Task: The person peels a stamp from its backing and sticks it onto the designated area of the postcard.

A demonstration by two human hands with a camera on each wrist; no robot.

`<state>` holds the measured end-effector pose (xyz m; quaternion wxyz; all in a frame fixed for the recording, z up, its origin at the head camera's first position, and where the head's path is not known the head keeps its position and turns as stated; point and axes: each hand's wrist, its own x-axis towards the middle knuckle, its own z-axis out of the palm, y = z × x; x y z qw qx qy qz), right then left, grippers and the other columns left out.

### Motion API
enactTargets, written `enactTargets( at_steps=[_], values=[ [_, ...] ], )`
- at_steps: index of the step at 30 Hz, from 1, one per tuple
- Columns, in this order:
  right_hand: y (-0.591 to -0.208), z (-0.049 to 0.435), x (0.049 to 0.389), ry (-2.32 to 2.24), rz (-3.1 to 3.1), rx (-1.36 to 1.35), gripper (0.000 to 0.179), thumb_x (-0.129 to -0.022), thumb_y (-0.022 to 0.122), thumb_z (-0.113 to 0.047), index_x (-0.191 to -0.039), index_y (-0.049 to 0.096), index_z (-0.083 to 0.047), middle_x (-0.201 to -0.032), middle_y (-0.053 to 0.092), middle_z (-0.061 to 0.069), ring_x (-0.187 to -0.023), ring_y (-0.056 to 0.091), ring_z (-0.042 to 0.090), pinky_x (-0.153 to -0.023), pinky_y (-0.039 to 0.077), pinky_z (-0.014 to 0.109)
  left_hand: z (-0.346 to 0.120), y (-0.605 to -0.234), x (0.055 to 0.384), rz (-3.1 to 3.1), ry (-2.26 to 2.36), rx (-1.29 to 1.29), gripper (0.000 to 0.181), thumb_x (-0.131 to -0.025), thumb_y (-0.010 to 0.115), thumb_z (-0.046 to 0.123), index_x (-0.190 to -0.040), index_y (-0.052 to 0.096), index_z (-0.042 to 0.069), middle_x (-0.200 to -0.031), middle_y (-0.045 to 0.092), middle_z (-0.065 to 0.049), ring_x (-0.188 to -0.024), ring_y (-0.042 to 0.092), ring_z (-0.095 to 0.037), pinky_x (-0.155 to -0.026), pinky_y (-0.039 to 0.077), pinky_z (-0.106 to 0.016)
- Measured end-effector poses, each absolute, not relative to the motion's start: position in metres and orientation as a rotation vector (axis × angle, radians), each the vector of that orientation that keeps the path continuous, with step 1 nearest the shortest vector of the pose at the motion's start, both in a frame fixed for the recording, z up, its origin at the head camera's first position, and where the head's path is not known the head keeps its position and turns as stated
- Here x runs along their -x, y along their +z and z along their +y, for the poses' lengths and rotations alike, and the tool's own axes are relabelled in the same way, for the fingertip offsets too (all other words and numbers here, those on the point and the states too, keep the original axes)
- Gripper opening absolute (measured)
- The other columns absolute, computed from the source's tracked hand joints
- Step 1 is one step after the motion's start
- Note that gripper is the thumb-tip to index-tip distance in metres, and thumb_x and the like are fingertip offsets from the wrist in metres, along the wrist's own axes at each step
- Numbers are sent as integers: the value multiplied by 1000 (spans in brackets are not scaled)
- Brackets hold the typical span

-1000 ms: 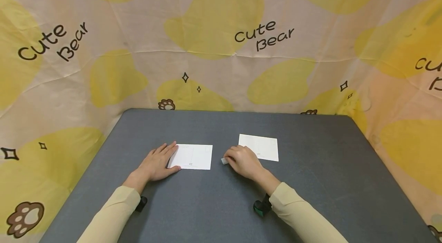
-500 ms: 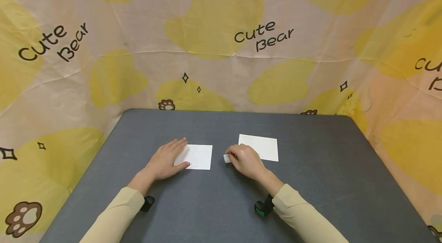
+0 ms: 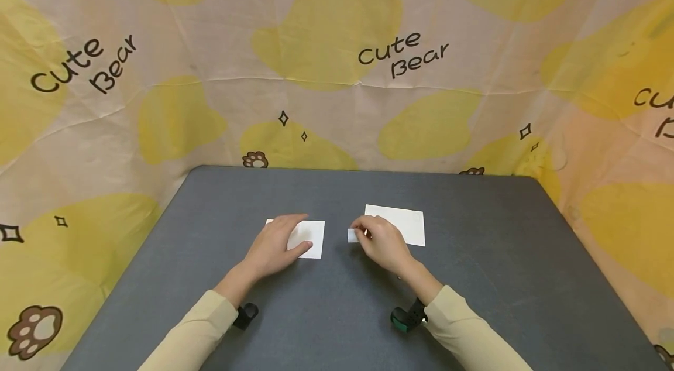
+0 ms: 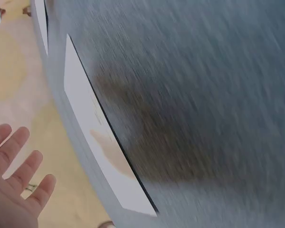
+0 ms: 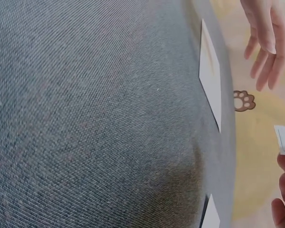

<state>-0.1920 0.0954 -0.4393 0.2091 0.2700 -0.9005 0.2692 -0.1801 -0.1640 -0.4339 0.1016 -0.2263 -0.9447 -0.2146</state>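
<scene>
My left hand (image 3: 275, 245) is open, the thumb spread from the fingers, and hangs above the left card (image 3: 316, 237) without touching it. The left wrist view shows its fingers against the cloth (image 3: 316, 26), raised off the table (image 3: 326, 312), with a brownish patch on the card. My right hand (image 3: 388, 245) pinches a small white slip (image 3: 352, 235) between thumb and fingertips. The slip is held up off the table; from my head it shows between the two cards, just left of the right card (image 3: 409, 224).

Both cards are white and lie flat in the far half of the table, long sides roughly along the far edge. The left card is nearer the far left corner; the right card sits just right of the middle, a little closer to the far edge and slightly turned, its right end nearer me.

From above, my left hand hides much of the left card's left half, with its far left corner peeping out, and my right hand covers the right card's near left corner.

A black left strap (image 3: 245, 316) and a black-and-green right strap (image 3: 406, 318) sit at my wrists, below cream sleeves (image 3: 195, 330). The cloth, with yellow patches, paw prints and "Cute Bear" lettering, hangs beyond the far, left and right edges.
</scene>
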Motion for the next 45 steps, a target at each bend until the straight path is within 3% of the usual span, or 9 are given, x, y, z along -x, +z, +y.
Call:
enactTargets(
  at_steps=[14,19,24,31,39,45],
  values=[
    [-436,95,186,820,-2483,-741,13,-80,66,-5,-85,68,-17,-69,57,-10,-62,50,8,-55,40,20,-126,-429,168,-2671,-969,607,42,-81,68,26,-119,59,8,-110,64,-1,-107,58,-19,-89,45,-40],
    [-433,93,186,866,-2476,-719,12,-80,66,-5,-85,67,-16,-68,56,-10,-62,51,9,-55,40,20,-117,-431,168,-2588,-1117,620,31,-81,67,18,-110,62,7,-94,69,-3,-90,64,-19,-76,50,-41],
    [-430,91,185,922,-2472,-689,12,-81,64,-4,-84,67,-15,-68,56,-10,-62,51,8,-56,40,20,-109,-430,167,-2562,-1288,575,20,-82,66,14,-102,65,8,-83,68,3,-77,64,-11,-71,53,-38],
    [-429,91,183,1049,-2446,-655,13,-81,62,-2,-84,66,-14,-69,59,-8,-62,51,4,-57,44,20,-99,-430,165,-2627,-1447,469,10,-84,65,13,-93,68,10,-80,67,6,-70,61,-6,-65,50,-22],
    [-428,92,181,1146,-2424,-619,11,-82,63,-1,-85,65,-12,-68,59,-7,-61,53,4,-58,47,21,-86,-428,163,-2638,-1534,452,8,-86,63,15,-93,68,13,-84,68,3,-74,63,-8,-67,51,-22],
    [-427,93,178,1189,-2405,-598,13,-80,63,1,-86,65,-11,-67,59,-6,-60,51,4,-56,45,19,-80,-427,161,-2586,-1610,475,11,-86,63,12,-92,68,5,-84,69,-2,-73,64,-11,-65,50,-21]
  ],
)
